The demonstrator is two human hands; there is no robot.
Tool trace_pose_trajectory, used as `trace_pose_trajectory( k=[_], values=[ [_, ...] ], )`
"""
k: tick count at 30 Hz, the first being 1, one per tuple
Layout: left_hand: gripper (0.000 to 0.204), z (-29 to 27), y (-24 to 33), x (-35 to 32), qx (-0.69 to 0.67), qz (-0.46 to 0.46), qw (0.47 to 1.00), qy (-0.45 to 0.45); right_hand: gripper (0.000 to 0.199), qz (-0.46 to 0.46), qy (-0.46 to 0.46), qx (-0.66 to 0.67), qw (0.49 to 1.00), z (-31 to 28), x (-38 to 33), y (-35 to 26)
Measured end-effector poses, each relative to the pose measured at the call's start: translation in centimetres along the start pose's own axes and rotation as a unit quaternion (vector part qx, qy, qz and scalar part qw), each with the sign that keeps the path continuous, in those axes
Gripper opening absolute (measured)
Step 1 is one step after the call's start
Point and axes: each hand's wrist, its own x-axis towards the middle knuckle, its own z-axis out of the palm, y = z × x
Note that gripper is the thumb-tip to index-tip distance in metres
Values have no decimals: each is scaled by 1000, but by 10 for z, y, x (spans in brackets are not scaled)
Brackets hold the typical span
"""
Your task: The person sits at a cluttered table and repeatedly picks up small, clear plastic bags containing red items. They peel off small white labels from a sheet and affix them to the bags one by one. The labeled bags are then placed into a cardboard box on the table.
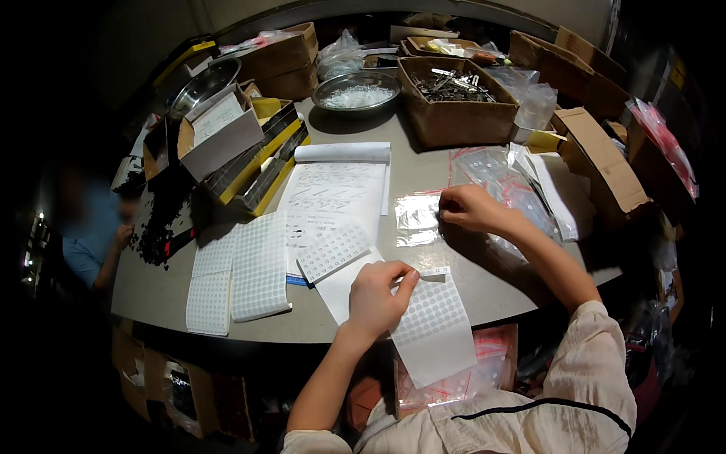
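Note:
My left hand (382,299) is closed, thumb and fingers pinched on a white sheet of small round stickers (431,321). The sheet's near end hangs past the table edge, and its other end, with printed round stickers (333,253), folds back beyond my hand. My right hand (473,208) reaches farther out, fingers closed at the right edge of a small clear plastic bag (417,221) lying flat on the table. The fingertips are partly hidden. A handwritten paper pad (329,185) lies beyond the sticker sheet.
More sticker sheets (259,268) lie at left, near small black parts (162,223). Clear bags (491,170) lie at right. A metal bowl (357,92) and a box of dark metal parts (457,102) stand behind. A person in blue (87,246) is at far left.

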Motion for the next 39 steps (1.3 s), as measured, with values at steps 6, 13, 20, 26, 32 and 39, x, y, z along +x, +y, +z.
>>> trace_pose_trajectory(
  k=[6, 13, 20, 26, 32, 39],
  values=[
    [19, -1, -1, -1, 11, -2, 1000, 5, 34, 78, -10, -156, 985, -8, 4, 0],
    [17, 1, -1, 0, 5, -15, 1000, 7, 36, 97, 69, -26, 993, -45, -18, 24],
    [16, 1, -2, 0, 18, 11, 1000, 4, 36, 38, -69, -167, 983, -21, -67, 22],
    [15, 1, -2, -1, -1, -1, 1000, 10, 40, -1, -27, -121, 992, -24, -90, -8],
    [16, 0, 0, -1, 12, -11, 1000, -5, 33, 59, -73, -147, 985, -21, -106, -18],
    [17, 2, -3, -1, 12, 3, 1000, 14, 44, 62, -10, -122, 991, -24, -113, -28]
  ],
)
